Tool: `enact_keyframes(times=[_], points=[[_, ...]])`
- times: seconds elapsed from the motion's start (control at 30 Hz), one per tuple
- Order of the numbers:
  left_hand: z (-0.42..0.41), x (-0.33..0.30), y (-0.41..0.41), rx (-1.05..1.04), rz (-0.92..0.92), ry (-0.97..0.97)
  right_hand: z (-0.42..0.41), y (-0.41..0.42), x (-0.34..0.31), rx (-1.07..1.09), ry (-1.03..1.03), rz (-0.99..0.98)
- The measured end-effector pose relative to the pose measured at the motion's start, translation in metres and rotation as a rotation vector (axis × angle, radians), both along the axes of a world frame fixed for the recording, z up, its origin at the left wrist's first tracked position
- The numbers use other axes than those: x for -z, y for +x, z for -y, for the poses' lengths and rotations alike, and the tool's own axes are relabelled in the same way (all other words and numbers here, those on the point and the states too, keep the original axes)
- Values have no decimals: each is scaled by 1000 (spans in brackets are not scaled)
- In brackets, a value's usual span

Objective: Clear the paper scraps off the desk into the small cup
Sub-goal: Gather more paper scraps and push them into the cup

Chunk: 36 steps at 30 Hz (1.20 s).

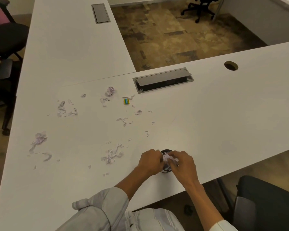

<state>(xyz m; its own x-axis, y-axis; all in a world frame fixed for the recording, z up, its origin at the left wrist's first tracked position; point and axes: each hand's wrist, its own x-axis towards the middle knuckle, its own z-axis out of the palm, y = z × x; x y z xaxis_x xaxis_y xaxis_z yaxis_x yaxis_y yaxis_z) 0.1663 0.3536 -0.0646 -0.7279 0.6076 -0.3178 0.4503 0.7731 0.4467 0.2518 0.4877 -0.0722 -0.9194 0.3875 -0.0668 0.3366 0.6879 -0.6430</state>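
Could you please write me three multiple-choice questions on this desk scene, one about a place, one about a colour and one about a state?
1. Where is the small cup?
A. Beside the round cable hole
B. Near the front edge of the desk, between the two hands
C. On the floor

2. What colour is the small wrapper lying among the paper scraps?
A. Yellow with blue
B. Red
C. Black

3. How does the clearing stand?
A. The desk holds no scraps
B. Nothing has reached the cup
C. Some paper is at the cup, many scraps remain on the desk

Answers: 1 B, since the left hand and right hand meet over it near the front edge. 2 A, its yellow face bears a blue patch. 3 C, white paper shows at the cup's mouth while scraps lie scattered to the left.
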Motion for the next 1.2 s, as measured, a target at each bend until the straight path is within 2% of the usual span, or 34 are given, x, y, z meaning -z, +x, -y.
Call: enact_keyframes(times=[0.17, 0.27, 0.4, 0.47, 0.57, 0.73, 0.8, 1.03, 1.2], points=[[21, -2, -5, -80, 44, 230, -12, 11, -7, 123, -110, -86], [32, -2, -8, -99, 77, 279, -23, 23, -8, 233, -130, -115], [40, 2, -5, -121, 68, 279, -19, 35, -2, 257, -126, -94], [42, 4, -2, -105, 64, 269, -9, 39, 1, 214, -100, -58], [43, 6, 2, -61, 76, 260, 13, 44, 6, 13, 88, -30], [45, 5, 3, -88, 105, 284, 39, 52, 28, -268, 353, 204], [49, 5, 1, -97, 109, 284, 38, 52, 26, -270, 393, 197], [62, 6, 3, -44, 105, 280, 25, 46, 2, -12, 181, -24], [57, 5, 8, 82, 78, 230, 24, 39, 11, -202, 313, 3]])
